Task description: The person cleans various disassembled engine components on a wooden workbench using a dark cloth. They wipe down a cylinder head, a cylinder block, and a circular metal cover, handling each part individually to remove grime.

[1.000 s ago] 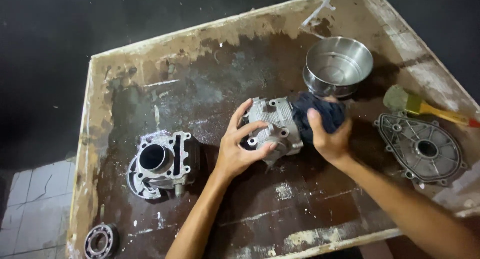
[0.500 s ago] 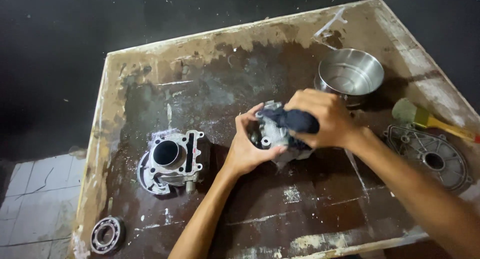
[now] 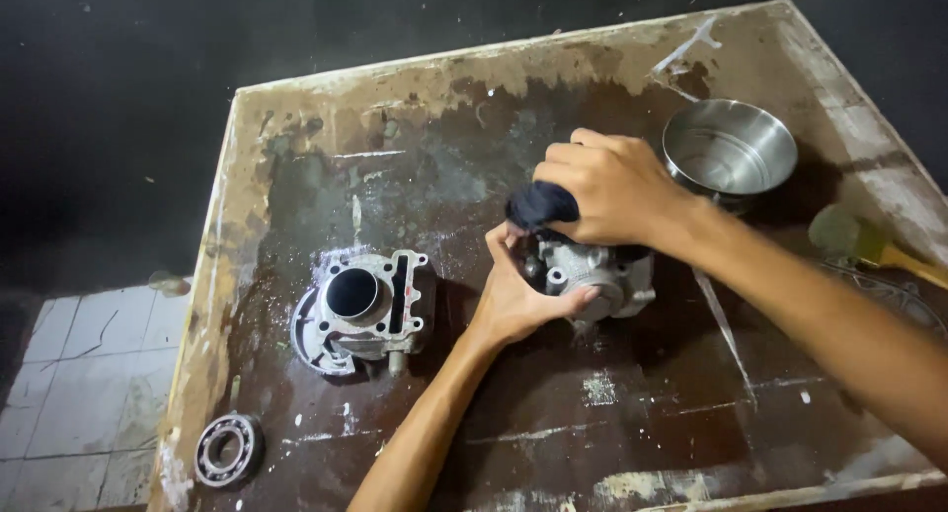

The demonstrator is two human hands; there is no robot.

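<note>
Wiping step: right hand (image 3: 614, 191) clenches rag (image 3: 541, 205) at casting's (image 3: 597, 275) 11 o'clock; left hand (image 3: 518, 295) fingers grasp casting. Next, judged: reposition rag.

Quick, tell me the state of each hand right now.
Left hand: closed around the metal engine part, steadying it on the table.
Right hand: closed on a dark cloth, pressing it onto the top of that part.

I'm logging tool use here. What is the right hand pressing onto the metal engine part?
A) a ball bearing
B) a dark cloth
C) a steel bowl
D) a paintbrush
B: the right hand grips a dark cloth against the engine part, which the left hand steadies.
</note>
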